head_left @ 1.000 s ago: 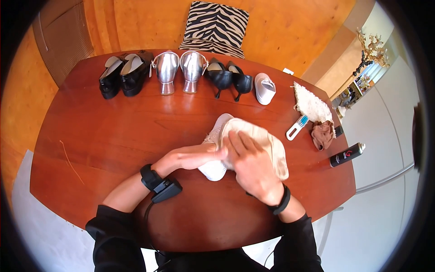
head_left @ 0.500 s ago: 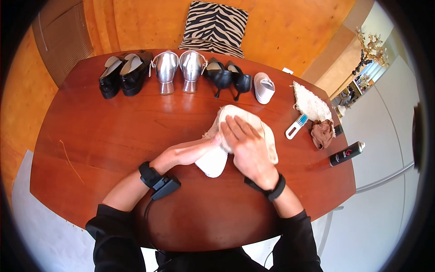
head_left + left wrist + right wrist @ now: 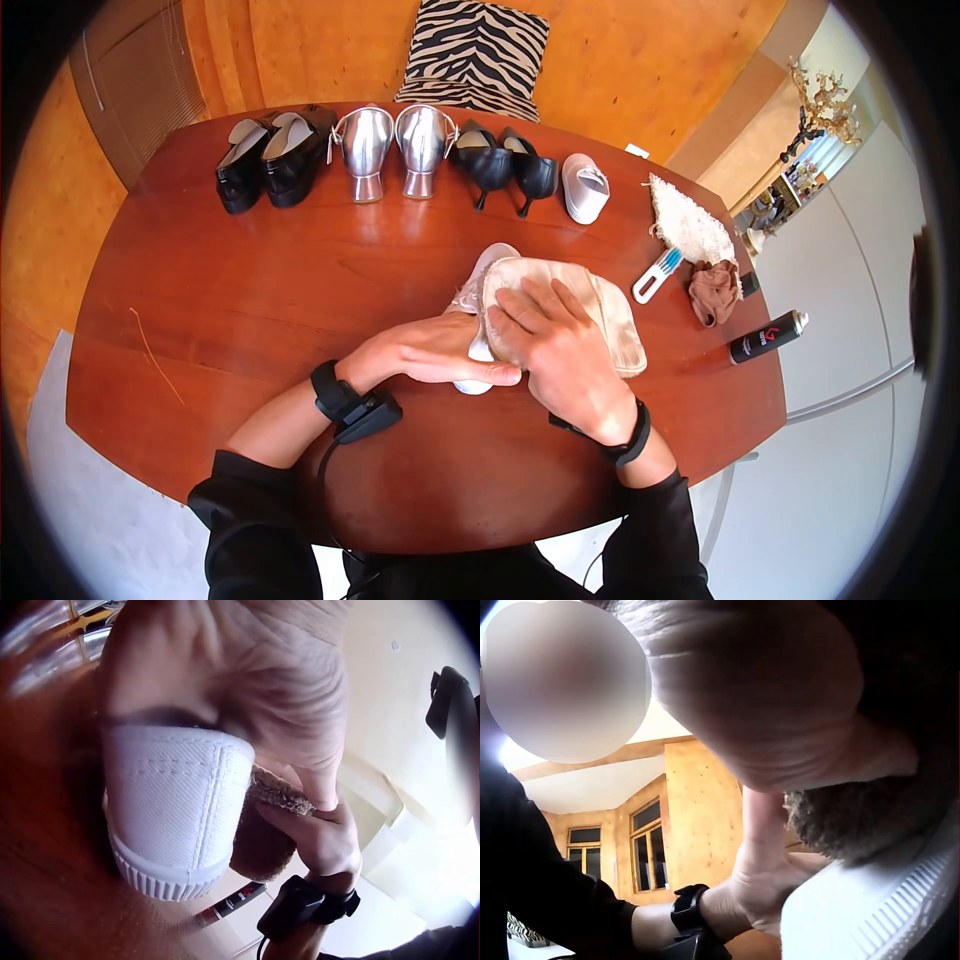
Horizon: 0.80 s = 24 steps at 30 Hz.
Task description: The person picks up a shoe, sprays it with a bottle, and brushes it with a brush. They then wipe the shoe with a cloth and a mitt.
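Observation:
My left hand [image 3: 425,350] holds a white canvas sneaker [image 3: 490,262] over the middle of the table, its palm at the heel opening. In the left wrist view, the stitched heel [image 3: 172,802] and ribbed rubber sole edge face the camera, and the fingers are hidden by the shoe. My right hand [image 3: 565,365] lies over a beige polishing mitt [image 3: 620,335], fingers spread on top and thumb tucked at its near edge. Against the shoe's side lies the mitt's brown fleece [image 3: 832,825], seen in the right wrist view. My left thumb reaches beside the right hand.
Along the far edge stand black loafers [image 3: 290,160], silver heels [image 3: 367,150], black pumps [image 3: 488,170] and a second white sneaker [image 3: 585,190]. At right lie a white brush [image 3: 655,278], a shaggy cream cloth [image 3: 690,222], a brown cloth [image 3: 714,293] and a black spray can [image 3: 768,338].
My right hand and the mitt moved up and left, then back down and right over the sneaker. The left hand and sneaker shifted slightly; the left thumb now reaches farther right.

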Tool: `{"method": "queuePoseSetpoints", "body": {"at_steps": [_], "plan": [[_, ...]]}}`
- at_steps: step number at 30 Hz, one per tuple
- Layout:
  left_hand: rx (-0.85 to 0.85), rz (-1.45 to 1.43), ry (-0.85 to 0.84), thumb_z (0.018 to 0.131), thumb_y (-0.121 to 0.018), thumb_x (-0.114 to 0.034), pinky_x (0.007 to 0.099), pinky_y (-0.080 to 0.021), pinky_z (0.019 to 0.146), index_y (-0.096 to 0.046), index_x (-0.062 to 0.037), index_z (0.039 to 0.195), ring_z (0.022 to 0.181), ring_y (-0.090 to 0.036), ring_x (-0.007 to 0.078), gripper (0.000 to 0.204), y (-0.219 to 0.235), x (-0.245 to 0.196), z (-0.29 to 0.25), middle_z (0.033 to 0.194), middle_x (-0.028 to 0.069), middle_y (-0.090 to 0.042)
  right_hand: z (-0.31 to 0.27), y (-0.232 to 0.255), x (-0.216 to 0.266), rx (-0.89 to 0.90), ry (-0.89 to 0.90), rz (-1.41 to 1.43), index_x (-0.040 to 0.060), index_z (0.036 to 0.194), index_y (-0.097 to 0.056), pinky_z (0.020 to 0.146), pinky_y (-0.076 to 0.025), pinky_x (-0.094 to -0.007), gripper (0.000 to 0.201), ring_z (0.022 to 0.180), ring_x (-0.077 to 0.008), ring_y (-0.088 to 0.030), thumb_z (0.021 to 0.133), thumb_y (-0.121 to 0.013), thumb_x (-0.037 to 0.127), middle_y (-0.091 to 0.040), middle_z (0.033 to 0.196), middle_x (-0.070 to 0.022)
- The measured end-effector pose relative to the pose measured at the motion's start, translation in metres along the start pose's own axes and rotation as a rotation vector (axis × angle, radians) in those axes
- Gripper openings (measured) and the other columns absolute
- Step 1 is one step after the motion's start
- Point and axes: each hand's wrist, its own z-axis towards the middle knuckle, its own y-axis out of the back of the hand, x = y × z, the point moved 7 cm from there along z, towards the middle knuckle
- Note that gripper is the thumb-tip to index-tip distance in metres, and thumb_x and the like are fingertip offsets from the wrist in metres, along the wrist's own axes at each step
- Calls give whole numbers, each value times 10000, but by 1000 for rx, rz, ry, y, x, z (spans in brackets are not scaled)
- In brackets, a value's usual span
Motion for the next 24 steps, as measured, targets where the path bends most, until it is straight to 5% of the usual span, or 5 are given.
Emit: {"method": "queuePoseSetpoints", "body": {"at_steps": [8, 17, 19, 24], "plan": [[28, 91, 69, 847, -546, -519, 394, -409, 810, -539, 9, 919, 880, -526, 310, 533, -3, 13, 6, 918, 161, -565, 25, -35, -34, -241, -13, -2, 52, 1056, -617, 1018, -346, -475, 330, 1177, -304, -476, 735, -539, 60, -565, 1190, -80], [107, 71, 116, 833, -565, -526, 372, -424, 768, -560, -2, 894, 826, -542, 279, 527, -6, 12, 4, 853, 138, -581, 13, -7, -16, -83, -17, 36, 17, 1049, -611, 986, -375, -444, 357, 1152, -316, -487, 697, -552, 21, -570, 1165, -102], [-1, -53, -7, 829, -577, -516, 369, -433, 734, -572, -5, 877, 795, -557, 264, 514, 0, 2, 2, 829, 130, -592, 7, 4, -6, -28, 5, 84, 7, 1035, -616, 963, -398, -410, 382, 1111, -319, -507, 655, -572, -2, -575, 1140, -118], [-11, -60, 5, 808, -613, -501, 365, -436, 705, -577, -4, 864, 768, -565, 252, 501, 2, 2, 0, 796, 122, -595, 3, 7, -3, 6, 13, 114, 3, 1013, -616, 941, -413, -399, 371, 1095, -320, -515, 645, -569, -9, -581, 1123, -119]]}}
